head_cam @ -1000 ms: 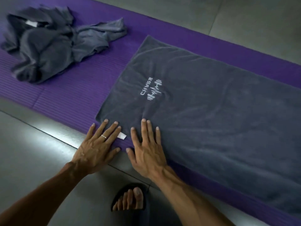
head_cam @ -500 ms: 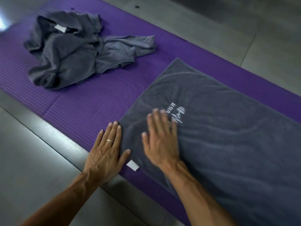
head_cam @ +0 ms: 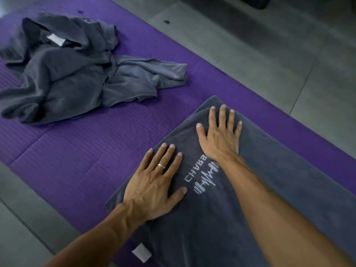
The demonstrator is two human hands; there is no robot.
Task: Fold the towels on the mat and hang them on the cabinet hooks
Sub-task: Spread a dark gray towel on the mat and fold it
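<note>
Flattening stage, before the first fold. Left hand [head_cam: 154, 185] and right hand [head_cam: 219, 137] lie palm-down, fingers spread and released, grasping nothing, on the dark grey towel [head_cam: 269, 189] spread on the purple mat [head_cam: 77, 151]. The printed logo [head_cam: 204, 177] sits between the left thumb and the right wrist; a white tag [head_cam: 141, 253] lies behind the left wrist. A crumpled towel heap [head_cam: 77, 68] lies well beyond the left fingertips. Next, judged: pinching an edge and carrying it across. No cabinet hooks in view.

Both hands [head_cam: 154, 186] [head_cam: 219, 137] flat, fingers [head_cam: 223, 114] spread
</note>
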